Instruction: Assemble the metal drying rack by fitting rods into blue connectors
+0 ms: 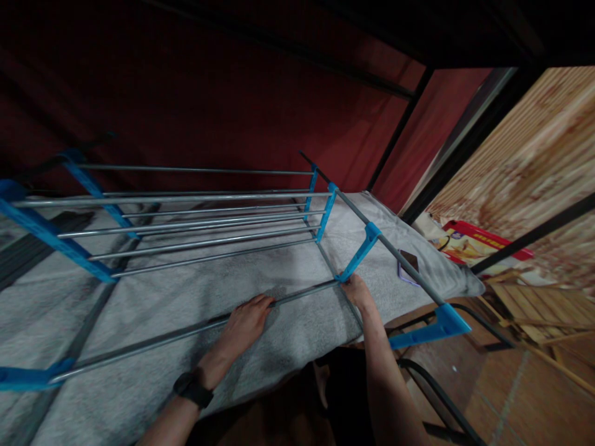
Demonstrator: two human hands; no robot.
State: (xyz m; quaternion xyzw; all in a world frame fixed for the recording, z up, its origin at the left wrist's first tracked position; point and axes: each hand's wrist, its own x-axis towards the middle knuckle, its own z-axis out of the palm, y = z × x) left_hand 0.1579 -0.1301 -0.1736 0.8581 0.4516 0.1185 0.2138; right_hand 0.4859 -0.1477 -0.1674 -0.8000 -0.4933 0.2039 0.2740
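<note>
Blue plastic bracket, far left of the grip: flat, matte, angular; takes the far end of the nearest rod; partly cut off by the frame edge.

Steel rod: thin, round, grey, faintly glossy; runs from that bracket rightward and upward under the left hand to the bracket at the right hand.

Grey blanket: fleecy, mottled, soft nap; spread flat under the whole rack and beneath both hands.

Upper rack tier, beyond the grip: several parallel steel rods held between slanted blue plastic side pieces; rods straight, evenly spaced.

Left hand: black wristband on the wrist; fingers curled over the steel rod near its middle, closed upon it from above; palm down toward the blanket.

Right hand: fingertips at the lower end of a blue connector where the steel rod meets it; the fingers are mostly hidden behind the connector, so whether they are closed round it cannot be told.

Long side pole, right of the grip: grey metal, slanted, carrying three blue plastic connectors along it.

Phone, just past the right hand: dark, flat, rectangular, lying on the blanket beyond the pole.

Red-edged package, well to the right: glossy printed surface; writing too small to read.

Wooden slats, far right: pale, on a tiled floor.
</note>
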